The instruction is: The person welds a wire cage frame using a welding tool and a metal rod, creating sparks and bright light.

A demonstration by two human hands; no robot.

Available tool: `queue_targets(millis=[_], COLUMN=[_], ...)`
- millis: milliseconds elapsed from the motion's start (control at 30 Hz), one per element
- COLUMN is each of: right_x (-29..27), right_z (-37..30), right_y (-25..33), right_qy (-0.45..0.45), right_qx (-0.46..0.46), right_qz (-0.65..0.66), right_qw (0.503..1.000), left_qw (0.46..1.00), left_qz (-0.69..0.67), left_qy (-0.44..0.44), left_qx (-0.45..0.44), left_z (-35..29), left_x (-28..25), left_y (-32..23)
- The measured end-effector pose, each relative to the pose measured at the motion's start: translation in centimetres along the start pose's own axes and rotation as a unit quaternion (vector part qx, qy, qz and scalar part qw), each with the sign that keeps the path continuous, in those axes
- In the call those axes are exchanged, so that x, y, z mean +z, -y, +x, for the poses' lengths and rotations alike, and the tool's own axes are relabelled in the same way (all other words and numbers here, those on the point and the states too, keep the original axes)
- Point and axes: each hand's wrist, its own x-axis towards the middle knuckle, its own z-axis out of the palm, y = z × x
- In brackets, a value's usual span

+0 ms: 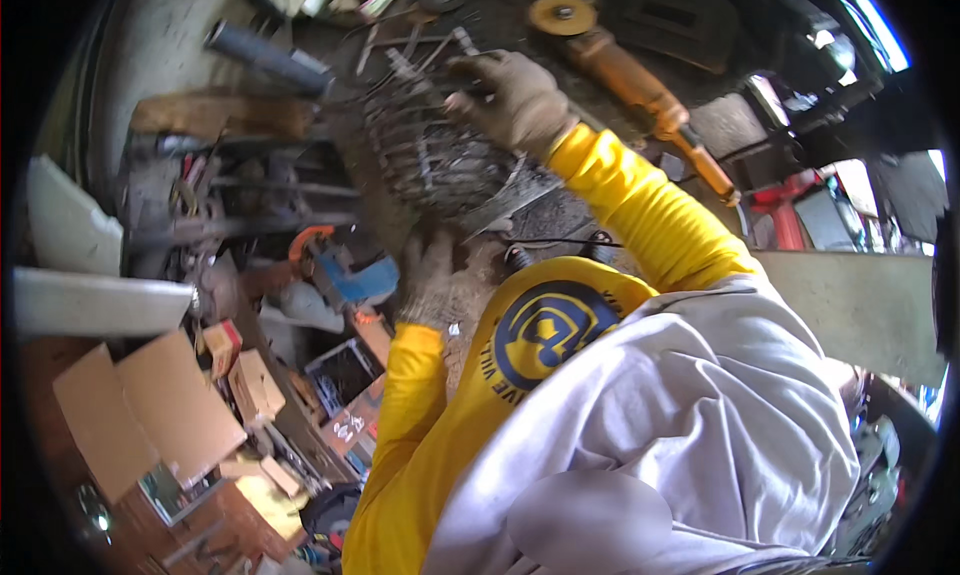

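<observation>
Biggest thing here is the cardboard box (150, 410), flaps spread, sitting near left in a pile of clutter. Next up is the dark metal grille (425, 155), basically a messy bunch of rods, lying far-center between the person's hands. Then an orange angle grinder (640, 90) lying to the right of it, and a rough brown wooden board (220, 115) off to the far left. Down a size there's a blue-and-orange power tool (350, 270), left of the person's left hand. As for the hands, both look gloved: the right hand (515, 100) is half open with curled fingers over the grille's far right side, the left hand (430, 270) is a blur by its near edge, and I can't tell if either is actually gripping. Smaller still: a dark tube (265, 57), far left, and the grinder's yellow disc (563, 15).
</observation>
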Motion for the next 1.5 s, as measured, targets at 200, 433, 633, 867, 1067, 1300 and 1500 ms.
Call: queue_targets(millis=[200,433,633,867,1067,1300,1500], right_x=[0.3,-9.1,-17.0,-23.4,-19.7,-24.5,-27.4], right_z=[-6.2,-15.4,-16.0,-15.6,-13.9,-17.5,-20.5], right_y=[4.5,0.3,-13.7,-21.6,-21.2,-23.2,-13.2], right_qy=[-0.2,-0.405,-0.524,-0.435,-0.497,-0.528,-0.584], right_qx=[-0.067,0.021,0.36,0.486,0.332,0.387,0.224], right_qz=[0.079,0.0,-0.111,-0.119,-0.082,-0.152,0.111], right_qw=[0.974,0.914,0.764,0.749,0.798,0.74,0.772], left_qw=[0.992,0.981,0.976,0.958,0.97,0.977,0.986], left_qz=[0.01,0.017,0.004,0.175,0.197,0.183,0.108], left_qy=[0.027,0.188,0.217,0.213,0.14,0.104,0.125], left_qx=[-0.123,-0.047,0.007,0.078,0.023,-0.004,-0.004], left_z=[-2.1,-0.1,0.1,0.4,-3.8,-4.9,-4.0], left_x=[-6.2,-3.6,-0.6,0.5,-1.6,-3.8,-7.0], left_y=[-5.9,-7.1,-8.1,-9.2,-5.5,-3.0,-1.9])
